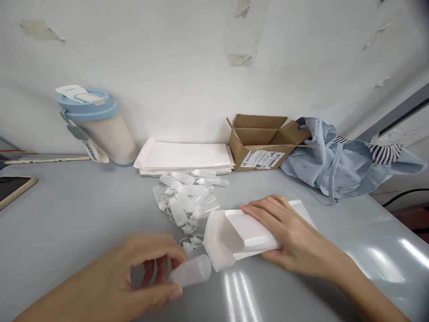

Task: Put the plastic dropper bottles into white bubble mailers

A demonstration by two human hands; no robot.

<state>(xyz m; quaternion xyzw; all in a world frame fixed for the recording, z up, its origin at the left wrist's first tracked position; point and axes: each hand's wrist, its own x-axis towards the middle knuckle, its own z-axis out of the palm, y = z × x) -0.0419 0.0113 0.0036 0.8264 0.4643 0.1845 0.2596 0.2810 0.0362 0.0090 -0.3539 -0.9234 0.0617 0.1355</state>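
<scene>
Left hand (122, 268) is pinching a bottle (191, 271), right hand (288, 228) clasping a gaping envelope (256, 235); the flap (212, 237), jutting beside the bottle, is risking a snag.

Your blurred left hand (142, 250) partly hides one end of a translucent plastic bottle (193, 271); the view's left edge crops a gold-rimmed black phone (13, 188).

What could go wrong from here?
The left hand holds a small bottle between thumb and fingers; it might slip. The right hand grips the white envelope behind its open mouth; squeezing harder could narrow the opening. Heaped bottles lie close to that mouth; a bump might scatter them.
</scene>
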